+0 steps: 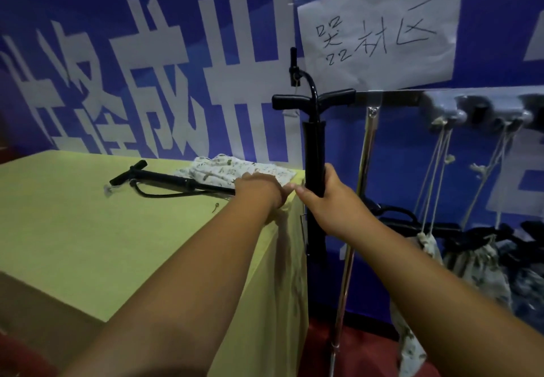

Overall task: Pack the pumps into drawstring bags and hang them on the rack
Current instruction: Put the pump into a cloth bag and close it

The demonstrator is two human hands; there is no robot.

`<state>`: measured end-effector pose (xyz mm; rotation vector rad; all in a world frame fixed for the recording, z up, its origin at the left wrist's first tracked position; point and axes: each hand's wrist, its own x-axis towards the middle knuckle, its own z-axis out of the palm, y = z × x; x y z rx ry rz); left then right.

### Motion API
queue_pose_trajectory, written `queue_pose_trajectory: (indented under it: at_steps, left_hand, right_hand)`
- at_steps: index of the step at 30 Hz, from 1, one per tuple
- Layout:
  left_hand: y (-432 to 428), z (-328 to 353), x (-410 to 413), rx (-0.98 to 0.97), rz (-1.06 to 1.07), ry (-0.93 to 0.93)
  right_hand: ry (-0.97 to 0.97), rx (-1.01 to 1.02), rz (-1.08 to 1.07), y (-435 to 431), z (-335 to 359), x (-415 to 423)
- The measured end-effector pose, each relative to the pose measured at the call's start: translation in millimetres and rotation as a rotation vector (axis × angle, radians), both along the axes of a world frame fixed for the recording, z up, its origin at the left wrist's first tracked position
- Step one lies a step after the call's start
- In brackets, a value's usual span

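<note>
— Forearms stretch out from the near edge. What are the hands doing?

— The right hand (326,197) is wrapped round the barrel of the upright pump (314,141), which stands just off the right edge of the bench (88,229), handle up. The left hand (259,188) lies on the patterned bag (223,170) at the far right corner of the bench. Whether it pinches the cloth or only presses it cannot be told.

— And the rest of the job?

— A second pump (164,178) lies flat on the bench, left of the bag, with its hose curled beside it. Filled bags (477,261) hang by their cords from the rack (459,108) on the right.

— What could go wrong?

— One hand must open the bag's mouth while the other feeds in a long pump. The wide handle or loose hose could snag on the cord or cloth. Dragging the bag might nudge the second pump, whose end meets the bag. A careless swing of the upright pump could knock the hung bags.
</note>
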<state>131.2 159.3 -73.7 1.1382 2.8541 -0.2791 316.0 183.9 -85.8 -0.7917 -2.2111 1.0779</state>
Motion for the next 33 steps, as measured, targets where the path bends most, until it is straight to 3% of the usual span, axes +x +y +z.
queue_pose_trajectory:
  at_steps: [4, 8, 15, 22, 27, 33]
  left_hand:
    - [7, 1, 0, 0.126, 0.032, -0.089]
    - [2, 5, -11, 0.626, 0.076, -0.111]
    - [-12, 30, -24, 1.085, -0.177, -0.183]
    - [-44, 110, 0, 1.335, -0.381, -0.131]
    - [-79, 169, 41, 1.545, -0.502, -0.388]
    - [-122, 194, 86, 1.616, -0.489, -0.803]
  right_hand:
    - [0.002, 0.006, 0.0, 6, -8, -4]
    - [0.007, -0.003, 0.02, 4, -11, -4]
    - [0.032, -0.002, 0.021, -5, -3, -1]
    - [0.089, -0.007, 0.052, -18, 25, 12]
    - [0.149, 0.024, 0.104, -32, 53, 32]
    - [0.19, -0.003, 0.167, -54, 81, 61]
